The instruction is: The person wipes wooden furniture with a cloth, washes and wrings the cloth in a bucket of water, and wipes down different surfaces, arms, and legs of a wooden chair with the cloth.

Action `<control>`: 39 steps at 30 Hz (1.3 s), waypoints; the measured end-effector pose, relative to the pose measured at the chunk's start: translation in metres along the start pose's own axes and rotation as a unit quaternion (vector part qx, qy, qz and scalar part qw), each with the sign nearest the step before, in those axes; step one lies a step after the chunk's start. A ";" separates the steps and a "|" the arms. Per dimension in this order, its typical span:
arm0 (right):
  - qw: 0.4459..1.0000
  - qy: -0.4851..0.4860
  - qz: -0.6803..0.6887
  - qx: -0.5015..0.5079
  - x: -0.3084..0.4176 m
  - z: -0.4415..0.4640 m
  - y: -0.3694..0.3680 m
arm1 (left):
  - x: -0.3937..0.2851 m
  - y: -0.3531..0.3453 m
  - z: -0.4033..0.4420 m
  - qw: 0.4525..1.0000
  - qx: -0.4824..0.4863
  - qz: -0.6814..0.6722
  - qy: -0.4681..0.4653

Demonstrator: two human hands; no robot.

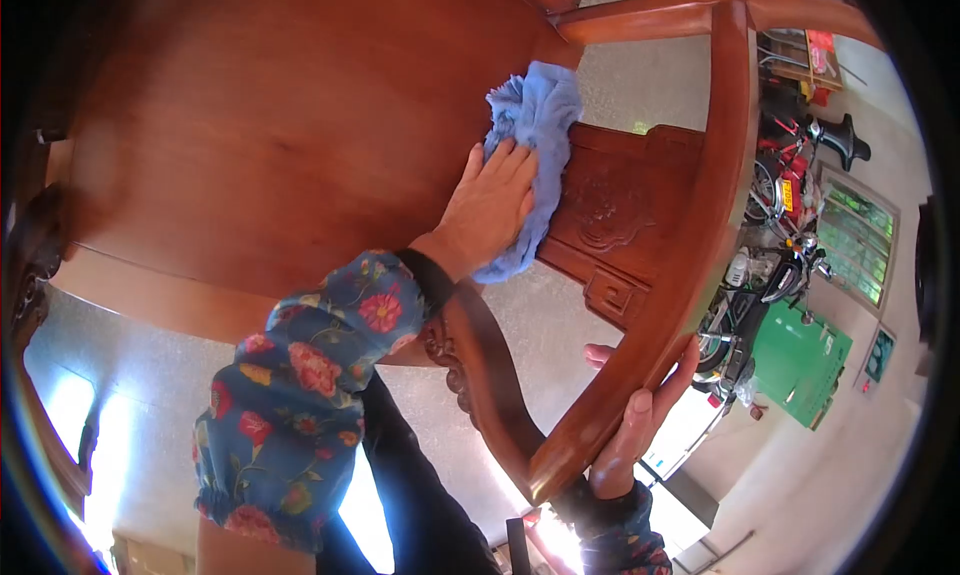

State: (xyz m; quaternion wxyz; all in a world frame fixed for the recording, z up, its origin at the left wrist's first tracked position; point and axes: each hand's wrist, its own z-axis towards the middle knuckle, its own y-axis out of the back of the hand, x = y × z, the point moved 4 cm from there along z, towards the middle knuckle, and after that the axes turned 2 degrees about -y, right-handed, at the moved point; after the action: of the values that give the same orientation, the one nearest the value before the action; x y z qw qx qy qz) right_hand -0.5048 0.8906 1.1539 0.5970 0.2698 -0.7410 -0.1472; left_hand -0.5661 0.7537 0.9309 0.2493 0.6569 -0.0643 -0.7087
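Observation:
A crumpled blue cloth (545,115) lies along the edge of a broad, polished reddish-brown wooden seat (260,155), beside a carved wooden panel (620,195). My left hand (490,210) presses down on the cloth, its fingers bent slightly over it and its palm hidden. Over to the right, my right hand (645,420) grips the curved wooden armrest (665,305) near its front end, with fingers showing on both sides of the rail. A curved, carved support (490,365) meets the armrest at that end. Both forearms wear floral sleeves.
Motorcycles (755,305) stand along the wall at the right, near a green box (800,360) and a window (858,230). Beneath the furniture is a pale floor (160,375) with bright glare. More dark carved wood (35,265) shows at the left edge.

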 end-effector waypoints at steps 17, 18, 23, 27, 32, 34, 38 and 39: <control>0.997 -0.006 -0.001 -0.074 -0.007 0.004 -0.006 | -0.011 -0.007 0.027 0.995 -0.039 -0.080 -0.035; 0.996 0.007 -0.005 -0.089 -0.006 0.004 -0.006 | -0.002 -0.006 0.038 0.996 -0.037 -0.081 -0.031; 0.995 0.022 -0.012 -0.093 -0.006 0.008 -0.006 | 0.027 0.003 0.087 0.986 0.030 0.140 -0.086; 0.997 -0.001 0.024 -0.067 -0.004 0.004 -0.006 | 0.037 0.001 0.072 0.977 -0.007 0.166 -0.134; 0.996 0.002 0.013 -0.089 -0.003 0.004 -0.008 | 0.020 0.007 0.018 0.942 0.050 0.301 -0.140; 0.996 0.005 0.016 -0.092 -0.001 0.004 -0.010 | 0.013 0.008 -0.005 0.922 0.119 0.347 -0.123; 0.998 -0.023 0.053 -0.014 -0.004 0.001 -0.001 | 0.005 0.024 -0.051 0.927 0.156 0.315 -0.132; 0.998 -0.022 0.047 -0.018 -0.006 0.001 0.000 | 0.005 0.028 -0.060 0.934 0.171 0.279 -0.139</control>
State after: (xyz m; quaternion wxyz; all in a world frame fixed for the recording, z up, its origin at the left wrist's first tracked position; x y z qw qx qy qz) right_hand -0.5048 0.8937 1.1490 0.5915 0.2204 -0.7632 -0.1383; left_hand -0.5011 0.7414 0.9309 0.3096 0.5399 -0.3996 -0.6730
